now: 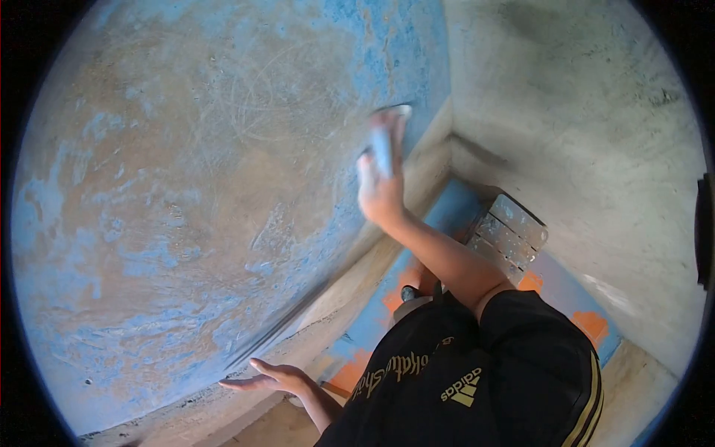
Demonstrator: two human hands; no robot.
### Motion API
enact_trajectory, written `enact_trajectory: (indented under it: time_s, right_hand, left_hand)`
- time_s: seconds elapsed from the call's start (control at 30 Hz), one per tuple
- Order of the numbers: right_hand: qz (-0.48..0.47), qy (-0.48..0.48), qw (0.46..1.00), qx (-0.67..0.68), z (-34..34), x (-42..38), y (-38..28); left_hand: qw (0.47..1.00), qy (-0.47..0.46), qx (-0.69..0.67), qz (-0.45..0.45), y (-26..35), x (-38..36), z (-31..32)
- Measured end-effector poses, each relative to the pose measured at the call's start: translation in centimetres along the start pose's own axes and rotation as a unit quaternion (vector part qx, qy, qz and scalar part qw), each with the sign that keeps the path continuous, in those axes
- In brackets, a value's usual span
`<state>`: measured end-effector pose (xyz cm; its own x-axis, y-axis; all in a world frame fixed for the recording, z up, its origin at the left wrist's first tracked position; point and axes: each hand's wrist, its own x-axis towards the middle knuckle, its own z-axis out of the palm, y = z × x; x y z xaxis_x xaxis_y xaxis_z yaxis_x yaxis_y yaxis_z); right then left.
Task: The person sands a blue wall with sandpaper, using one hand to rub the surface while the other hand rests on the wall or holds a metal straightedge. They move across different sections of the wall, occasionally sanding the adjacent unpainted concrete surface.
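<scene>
My right hand (381, 200) is raised against the large wall (261, 164), its fingers wrapped round a blurred flat tool with a pale blue bar (383, 153). The tool lies close along the wall surface near the corner; motion blur hides its exact kind. Patchy blue paint, bare brown-grey areas and fine curved scratches mark that wall. Low on the left, my left hand (272, 376) holds nothing. Its fingers are stretched out and the thumb is apart, close to the wall's lower edge.
A pale wall (566, 119) meets the blue one at a corner on the right. Below it stands a paint-spattered slatted stool (510, 227). A ledge (320, 316) runs along the wall's foot. The floor surface (547, 276) shows blue and orange patches.
</scene>
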<state>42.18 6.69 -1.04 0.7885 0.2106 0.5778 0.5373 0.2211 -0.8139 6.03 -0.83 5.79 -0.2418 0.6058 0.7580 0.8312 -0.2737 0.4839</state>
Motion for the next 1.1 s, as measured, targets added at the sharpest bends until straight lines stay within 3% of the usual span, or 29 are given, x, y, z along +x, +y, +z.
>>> enact_trajectory:
  time_s: [0.1, 0.17, 0.23, 0.3, 0.33, 0.4, 0.43, 0.47, 0.5, 0.6, 0.67, 0.7, 0.73, 0.77, 0.83, 0.93, 1.0, 1.03, 1.07, 1.1]
  right_hand:
    - [-0.325, -0.152, 0.933, -0.020, -1.9, -0.2, 0.2]
    - [-0.147, -0.072, 0.986, 0.010, -1.7, 1.3, 4.3]
    - [-0.036, -0.024, 0.999, 0.023, -1.5, 2.4, 5.0]
    - [-0.003, -0.001, 1.000, 0.020, -1.5, 2.9, 5.0]
    - [-0.111, -0.067, 0.992, -0.004, -2.1, 2.6, 4.7]
    - [-0.320, -0.192, 0.926, -0.051, -4.2, 1.7, 4.5]
    - [-0.320, -0.186, 0.926, -0.073, -4.2, 2.2, 6.0]
    - [-0.102, -0.145, 0.984, 0.011, -3.8, 2.5, 6.5]
    - [0.121, -0.096, 0.983, 0.094, -3.2, 2.9, 6.7]
    - [0.037, -0.096, 0.994, 0.029, -2.6, 2.5, 6.0]
    - [-0.287, -0.208, 0.935, -0.013, -4.2, 3.2, 3.6]
    - [-0.317, -0.192, 0.929, -0.018, -4.2, 4.5, 3.5]
    - [-0.237, -0.124, 0.963, -0.030, -3.6, 5.2, 4.6]
    - [0.002, -0.088, 0.995, 0.056, -2.8, 5.6, 6.2]
    - [0.148, -0.075, 0.978, 0.125, -2.6, 5.5, 6.3]
    - [-0.129, -0.176, 0.973, 0.070, -4.3, 4.2, 4.0]
    - [-0.301, -0.275, 0.913, 0.014, -5.7, 3.7, 3.2]
    - [-0.206, -0.215, 0.954, 0.014, -5.4, 3.2, 4.2]
    - [0.008, -0.200, 0.978, 0.065, -4.8, 2.1, 6.3]
    - [0.224, -0.178, 0.952, 0.113, -4.1, 0.5, 8.7]
  left_hand:
    - [1.000, -0.007, 0.009, 0.001, 1.0, -0.7, 0.5]
    - [0.999, -0.036, 0.039, -0.006, 1.4, -1.3, 1.0]
    - [0.998, -0.054, 0.036, -0.014, 1.5, -2.2, 1.7]
    - [0.997, -0.062, 0.046, -0.023, 2.4, -3.2, 2.4]
    - [0.996, -0.071, 0.050, -0.023, 2.9, -3.5, 2.6]
    - [0.995, -0.077, 0.048, -0.028, 3.6, -3.9, 3.0]
    - [0.996, -0.077, 0.039, -0.030, 4.0, -3.9, 3.3]
    - [0.996, -0.076, 0.031, -0.033, 4.4, -3.9, 3.4]
    - [0.996, -0.077, 0.027, -0.029, 4.6, -3.9, 3.6]
    - [0.997, -0.079, 0.021, -0.012, 5.1, -4.0, 4.1]
    - [0.996, -0.078, 0.036, -0.007, 5.0, -3.9, 4.7]
    - [0.996, -0.077, 0.045, -0.005, 5.0, -3.9, 4.8]
    - [0.996, -0.079, 0.041, -0.010, 5.0, -3.8, 4.9]
    - [0.996, -0.080, 0.037, -0.017, 5.2, -3.8, 4.9]
    - [0.996, -0.084, 0.032, -0.026, 5.5, -3.9, 4.9]
    - [0.995, -0.095, 0.037, -0.006, 5.5, -4.0, 4.7]
    - [0.996, -0.083, 0.021, -0.008, 5.5, -4.0, 4.9]
    - [0.997, -0.076, 0.018, -0.010, 5.5, -3.9, 5.0]
    - [0.998, -0.067, 0.018, -0.014, 5.5, -3.9, 5.0]
    - [0.998, -0.056, 0.004, -0.014, 5.5, -3.9, 5.1]
